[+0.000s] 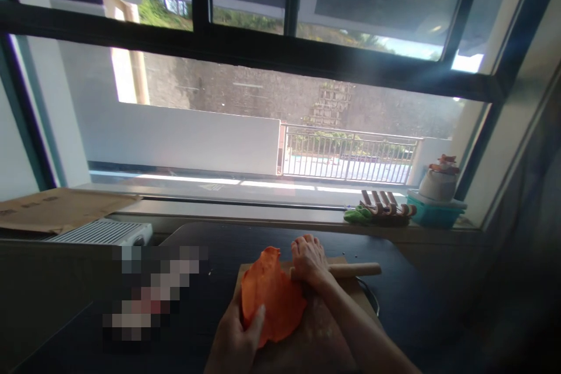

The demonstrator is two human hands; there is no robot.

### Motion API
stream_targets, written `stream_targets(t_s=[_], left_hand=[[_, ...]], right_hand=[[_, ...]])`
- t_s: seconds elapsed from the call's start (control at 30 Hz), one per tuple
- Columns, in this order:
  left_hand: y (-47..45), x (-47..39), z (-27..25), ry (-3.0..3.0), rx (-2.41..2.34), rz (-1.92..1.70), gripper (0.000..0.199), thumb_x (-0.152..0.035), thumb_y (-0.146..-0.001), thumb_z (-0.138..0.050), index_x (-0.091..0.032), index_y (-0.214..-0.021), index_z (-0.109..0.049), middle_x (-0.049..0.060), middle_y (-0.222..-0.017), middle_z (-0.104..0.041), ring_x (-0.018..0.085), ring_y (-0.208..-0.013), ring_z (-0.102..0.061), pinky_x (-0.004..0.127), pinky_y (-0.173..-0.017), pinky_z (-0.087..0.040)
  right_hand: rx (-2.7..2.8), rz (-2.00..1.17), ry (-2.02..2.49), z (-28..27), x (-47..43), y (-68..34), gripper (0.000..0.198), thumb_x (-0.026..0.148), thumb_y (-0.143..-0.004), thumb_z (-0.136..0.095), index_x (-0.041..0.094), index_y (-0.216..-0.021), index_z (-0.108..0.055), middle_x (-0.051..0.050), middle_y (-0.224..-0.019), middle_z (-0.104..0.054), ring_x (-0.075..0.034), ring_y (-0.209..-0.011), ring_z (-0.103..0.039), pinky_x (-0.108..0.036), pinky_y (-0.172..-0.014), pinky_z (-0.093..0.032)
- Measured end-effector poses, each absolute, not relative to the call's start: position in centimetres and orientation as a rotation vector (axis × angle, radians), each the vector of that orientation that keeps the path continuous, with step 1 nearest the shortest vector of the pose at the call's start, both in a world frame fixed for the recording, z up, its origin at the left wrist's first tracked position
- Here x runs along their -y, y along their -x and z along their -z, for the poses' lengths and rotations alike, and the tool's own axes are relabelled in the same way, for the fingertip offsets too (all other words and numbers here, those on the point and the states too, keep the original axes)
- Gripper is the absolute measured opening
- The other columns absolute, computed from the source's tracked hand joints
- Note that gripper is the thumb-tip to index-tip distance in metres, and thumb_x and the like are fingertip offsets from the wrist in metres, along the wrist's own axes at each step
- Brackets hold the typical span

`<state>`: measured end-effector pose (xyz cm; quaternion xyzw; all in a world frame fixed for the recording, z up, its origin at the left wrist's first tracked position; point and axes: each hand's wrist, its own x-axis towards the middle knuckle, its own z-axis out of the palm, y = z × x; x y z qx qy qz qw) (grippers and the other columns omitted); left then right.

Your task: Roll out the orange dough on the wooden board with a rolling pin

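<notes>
My left hand (pixel 235 330) grips a thin orange sheet of rolled-out dough (pixel 274 304) by its left edge, with the thumb on top. The sheet has an uneven outline and looks tilted up off the brown board (pixel 324 339) on the dark table. My right hand (pixel 310 260) lies over a pale wooden rolling pin (pixel 357 270), fingers curled across its left part. The pin rests crosswise at the far end of the board. The fingers under my left hand's side of the sheet are hidden.
A dark table (pixel 197 236) stands below a large window. On the sill are a brown slatted object (pixel 385 204), a green item (pixel 357 216) and a teal box (pixel 438 210). At left, brown paper (pixel 65 207) lies on a white appliance (pixel 109 232). A cable (pixel 372 295) runs beside the board.
</notes>
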<state>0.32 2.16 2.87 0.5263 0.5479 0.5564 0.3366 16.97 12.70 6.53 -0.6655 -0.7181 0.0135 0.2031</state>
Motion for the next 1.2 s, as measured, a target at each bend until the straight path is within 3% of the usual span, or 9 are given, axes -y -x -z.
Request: stream_targets(t_s=[0.13, 0.3, 0.4, 0.53, 0.77, 1.03, 1.2], left_hand=[[0.2, -2.6, -2.3, -1.293, -1.460, -1.562, 0.059, -0.045, -0.068, -0.067, -0.023, -0.121, -0.055, 0.005, -0.106, -0.074, 0.029, -0.103, -0.069, 0.036, -0.086, -0.058], [0.0, -2.5, -3.0, -1.144, -1.427, -1.536, 0.073, -0.050, -0.067, -0.065, -0.022, -0.131, -0.044, 0.005, -0.092, -0.076, 0.028, -0.088, -0.073, 0.036, -0.073, -0.061], [-0.1, -2.7, -3.1, -1.179, -1.489, -1.537, 0.076, -0.049, -0.066, -0.065, -0.020, -0.133, -0.042, 0.008, -0.099, -0.074, 0.030, -0.096, -0.071, 0.040, -0.082, -0.059], [-0.3, -3.1, -2.5, -1.350, -1.605, -1.640, 0.067, -0.042, -0.070, -0.065, -0.023, -0.132, -0.046, 0.009, -0.125, -0.066, 0.029, -0.121, -0.059, 0.039, -0.102, -0.048], [-0.5, -3.0, -2.3, -1.423, -1.614, -1.628, 0.064, -0.035, -0.078, -0.059, -0.020, -0.137, -0.040, 0.011, -0.141, -0.053, 0.027, -0.132, -0.049, 0.040, -0.110, -0.041], [-0.4, -3.0, -2.2, -1.445, -1.561, -1.647, 0.064, -0.031, -0.076, -0.059, -0.020, -0.136, -0.042, 0.011, -0.140, -0.054, 0.028, -0.132, -0.047, 0.043, -0.111, -0.039], [-0.5, -2.9, -2.0, -1.513, -1.556, -1.580, 0.066, -0.031, -0.080, -0.055, -0.016, -0.141, -0.036, 0.015, -0.147, -0.045, 0.029, -0.138, -0.040, 0.047, -0.116, -0.030]], right_hand=[[2.118, 0.024, 1.802, -5.9, -12.5, -18.2, 0.034, 0.031, -0.100, -0.033, 0.021, -0.091, -0.064, -0.007, -0.093, -0.069, -0.021, -0.092, -0.063, -0.029, -0.081, -0.039], [2.036, 0.086, 1.862, -6.2, -10.6, -21.1, 0.036, 0.034, -0.102, -0.028, 0.023, -0.094, -0.061, -0.004, -0.081, -0.068, -0.020, -0.079, -0.065, -0.028, -0.069, -0.038], [2.031, 0.108, 1.830, -6.9, -9.3, -22.0, 0.037, 0.033, -0.102, -0.026, 0.023, -0.094, -0.061, -0.004, -0.082, -0.069, -0.019, -0.080, -0.064, -0.028, -0.068, -0.037], [2.164, 0.036, 1.763, -6.3, -7.6, -21.4, 0.031, 0.031, -0.099, -0.034, 0.023, -0.087, -0.061, -0.002, -0.076, -0.068, -0.018, -0.073, -0.063, -0.027, -0.065, -0.034], [2.114, 0.001, 1.758, -6.4, -11.6, -18.9, 0.025, 0.027, -0.095, -0.039, 0.019, -0.100, -0.062, -0.007, -0.099, -0.068, -0.019, -0.096, -0.060, -0.027, -0.079, -0.037], [2.086, -0.121, 1.831, -6.4, -11.8, -18.9, 0.036, 0.030, -0.090, -0.045, 0.018, -0.121, -0.059, -0.012, -0.122, -0.059, -0.026, -0.112, -0.053, -0.035, -0.092, -0.038], [2.085, 0.055, 1.758, -5.1, -7.2, -19.4, 0.037, 0.028, -0.094, -0.035, 0.023, -0.121, -0.060, -0.010, -0.136, -0.050, -0.026, -0.129, -0.038, -0.042, -0.108, -0.022]])
